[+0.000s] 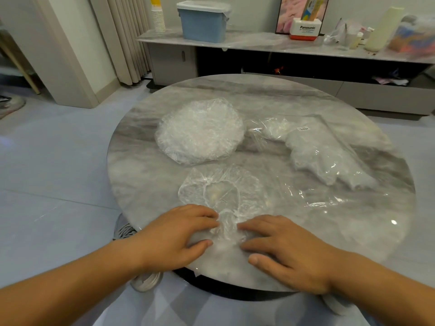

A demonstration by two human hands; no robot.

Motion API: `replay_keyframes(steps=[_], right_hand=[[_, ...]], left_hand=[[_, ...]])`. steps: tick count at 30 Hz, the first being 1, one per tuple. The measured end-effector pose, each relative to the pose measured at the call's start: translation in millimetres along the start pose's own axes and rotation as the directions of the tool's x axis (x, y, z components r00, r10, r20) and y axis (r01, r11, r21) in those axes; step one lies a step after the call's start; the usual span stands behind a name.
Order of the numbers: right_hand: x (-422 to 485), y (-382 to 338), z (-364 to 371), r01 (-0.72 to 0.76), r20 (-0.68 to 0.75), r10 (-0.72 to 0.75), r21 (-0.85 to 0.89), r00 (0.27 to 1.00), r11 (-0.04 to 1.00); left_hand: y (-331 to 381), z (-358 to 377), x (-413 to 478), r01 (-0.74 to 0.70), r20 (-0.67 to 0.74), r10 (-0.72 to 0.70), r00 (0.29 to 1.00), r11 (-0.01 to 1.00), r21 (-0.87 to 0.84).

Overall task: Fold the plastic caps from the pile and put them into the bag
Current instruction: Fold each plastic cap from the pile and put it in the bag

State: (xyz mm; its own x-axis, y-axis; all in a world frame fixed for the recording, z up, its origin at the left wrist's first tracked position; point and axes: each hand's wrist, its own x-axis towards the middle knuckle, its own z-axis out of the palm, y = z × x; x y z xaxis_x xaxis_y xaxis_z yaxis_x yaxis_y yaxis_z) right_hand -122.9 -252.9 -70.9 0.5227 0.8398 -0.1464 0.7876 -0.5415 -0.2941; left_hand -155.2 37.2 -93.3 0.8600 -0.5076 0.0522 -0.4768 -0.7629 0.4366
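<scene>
The person's two bare forearms reach in from the near side, and both hands sit at the near edge of the round marble table (146, 175). The left hand (179, 234) and the right hand (287, 245) are close together, fingertips almost meeting, with one clear plastic cap (222, 196) between and under them. The near rim of that cap is bunched up into a crinkled ridge right where the fingers meet. The left fingers lie over it with their tips bent down onto the film, and the thumb is stretched out apart from them. The right fingers lie fairly straight and flat on the film, the thumb resting on the table nearer the edge. Neither hand is closed around the cap; both press it down. The far part of the cap is spread flat on the marble, its elastic ring showing as a loop.

Farther off, toward the middle left of the table, lies the pile of caps (200, 130), a rounded, crinkly white heap. To its right, just beside it, the clear bag (329, 158) lies on its side with white folded film inside and a small label (303, 128) near its far end.

Beyond the table runs a low sideboard (259, 41) carrying a blue lidded box (202, 24), a stack of paper cups (159, 20) and a Panasonic carton (304, 30). A curtain (127, 36) hangs at the far left.
</scene>
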Motion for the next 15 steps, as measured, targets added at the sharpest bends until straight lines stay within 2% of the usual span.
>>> replay_keyframes(steps=[6,9,12,15], right_hand=[[9,1,-3,-0.037,-0.075,0.043,0.079,0.996,0.996],[8,1,-6,-0.057,-0.150,0.094,0.234,0.984,0.970],[8,2,-9,-0.111,-0.161,0.197,0.432,0.967,0.895],[12,4,-11,-0.156,-0.141,0.269,0.533,0.953,0.831]], left_hand=[[2,-4,12,0.047,-0.143,-0.060,0.988,0.995,-0.092],[-1,-3,16,0.090,-0.132,-0.104,0.986,0.990,-0.109],[-3,-1,17,0.123,-0.129,-0.143,0.981,0.981,-0.147],[-1,0,20,0.185,-0.142,-0.231,0.963,0.942,-0.281]])
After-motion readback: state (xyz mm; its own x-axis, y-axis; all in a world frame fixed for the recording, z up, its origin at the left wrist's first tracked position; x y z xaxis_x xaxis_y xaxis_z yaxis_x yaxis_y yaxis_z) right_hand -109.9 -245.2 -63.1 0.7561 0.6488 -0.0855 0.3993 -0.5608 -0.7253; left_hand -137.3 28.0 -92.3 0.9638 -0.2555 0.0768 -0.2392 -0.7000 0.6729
